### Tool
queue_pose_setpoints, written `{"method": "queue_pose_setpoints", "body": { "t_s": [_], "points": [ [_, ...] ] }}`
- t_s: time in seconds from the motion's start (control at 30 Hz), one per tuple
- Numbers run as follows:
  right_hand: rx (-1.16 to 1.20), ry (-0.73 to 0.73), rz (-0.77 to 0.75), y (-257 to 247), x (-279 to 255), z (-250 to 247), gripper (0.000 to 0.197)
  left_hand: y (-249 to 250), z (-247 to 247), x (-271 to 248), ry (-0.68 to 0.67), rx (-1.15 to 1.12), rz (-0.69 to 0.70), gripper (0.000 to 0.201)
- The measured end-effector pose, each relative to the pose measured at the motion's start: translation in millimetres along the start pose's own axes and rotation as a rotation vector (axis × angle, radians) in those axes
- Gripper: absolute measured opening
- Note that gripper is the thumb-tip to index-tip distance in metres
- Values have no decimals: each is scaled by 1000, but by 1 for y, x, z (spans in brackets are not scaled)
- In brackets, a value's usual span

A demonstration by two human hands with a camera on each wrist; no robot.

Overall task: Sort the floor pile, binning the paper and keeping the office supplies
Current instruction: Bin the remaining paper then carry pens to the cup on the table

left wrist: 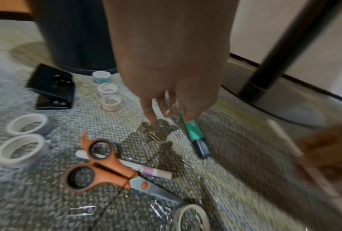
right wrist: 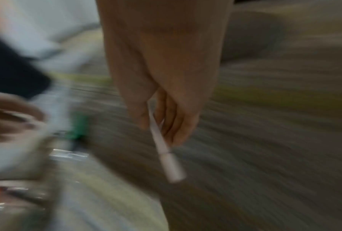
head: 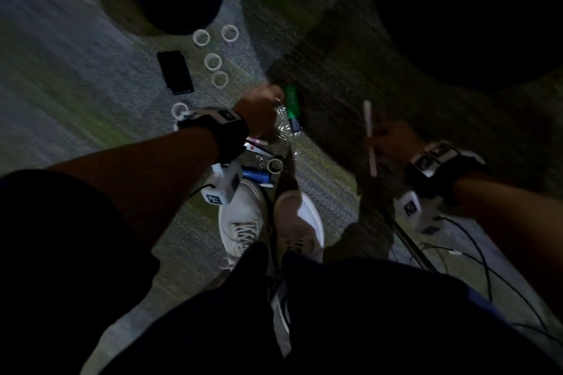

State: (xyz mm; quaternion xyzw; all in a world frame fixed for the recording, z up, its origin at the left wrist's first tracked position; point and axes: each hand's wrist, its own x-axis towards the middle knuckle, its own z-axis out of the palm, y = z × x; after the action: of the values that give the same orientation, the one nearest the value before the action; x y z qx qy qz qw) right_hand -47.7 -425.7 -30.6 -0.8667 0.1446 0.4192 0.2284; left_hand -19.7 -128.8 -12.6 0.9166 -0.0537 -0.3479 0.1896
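Observation:
My left hand (head: pixel 264 109) hangs over the floor pile, fingers straight and pointing down at the carpet. In the left wrist view its fingertips (left wrist: pixel 152 118) hover just above loose paper clips (left wrist: pixel 155 135) and beside a green highlighter (left wrist: pixel 194 134); nothing shows in its grip. My right hand (head: pixel 391 143) is off to the right and pinches a pale pink pen (head: pixel 370 138) between thumb and fingers, as the blurred right wrist view also shows the pen (right wrist: pixel 167 157). Orange scissors (left wrist: pixel 106 171) lie across a white pen (left wrist: pixel 146 169) on the carpet.
Several white tape rolls (left wrist: pixel 27 123) and a black hole punch (left wrist: pixel 51 89) lie to the left, in front of a dark round bin (left wrist: pixel 75 34). Another tape roll (left wrist: pixel 191 217) lies near my white shoes (head: pixel 243 222). Black cables (head: pixel 475 259) trail at the right.

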Motion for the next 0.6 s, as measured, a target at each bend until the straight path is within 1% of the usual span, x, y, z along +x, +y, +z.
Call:
{"method": "queue_pose_setpoints", "body": {
  "t_s": [0.03, 0.1, 0.13, 0.2, 0.23, 0.3, 0.37, 0.4, 0.43, 0.47, 0.5, 0.57, 0.6],
  "points": [
    [-22, -12, -74, -26, 7, -1, 13, 0, -4, -4, -2, -48, -42, 34],
    [-50, -6, -196, -73, 14, 8, 5, -6, -7, -10, -54, -111, -80, 30],
    [-55, -14, -225, -92, 18, 18, 6, -12, -7, -12, -104, -125, -73, 27],
    [-107, -39, -260, -120, 21, 38, 15, -23, -7, -18, -205, -145, -78, 22],
    [-115, -55, -275, -132, 19, 47, 18, -28, -7, -22, -220, -122, -63, 20],
    [-116, -83, -285, -149, 17, 66, 23, -41, -3, -26, -223, -7, 24, 23],
    [-159, -112, -331, -154, 16, 85, 24, -48, 2, -33, -299, 170, 86, 21],
    [-177, -125, -347, -157, 14, 91, 20, -57, 6, -34, -264, 264, 152, 20],
    [-173, -125, -373, -159, 12, 99, 16, -66, 11, -34, -178, 290, 194, 20],
    [-180, -105, -389, -161, 10, 105, 15, -74, 15, -33, -142, 314, 183, 20],
    [-184, -65, -420, -162, 11, 111, 16, -81, 22, -36, -157, 273, 155, 20],
    [-223, 9, -425, -165, 11, 121, 23, -99, 34, -40, -52, 210, 153, 21],
    [-231, 41, -420, -168, 11, 124, 25, -102, 34, -44, -31, 166, 143, 22]
  ]
}}
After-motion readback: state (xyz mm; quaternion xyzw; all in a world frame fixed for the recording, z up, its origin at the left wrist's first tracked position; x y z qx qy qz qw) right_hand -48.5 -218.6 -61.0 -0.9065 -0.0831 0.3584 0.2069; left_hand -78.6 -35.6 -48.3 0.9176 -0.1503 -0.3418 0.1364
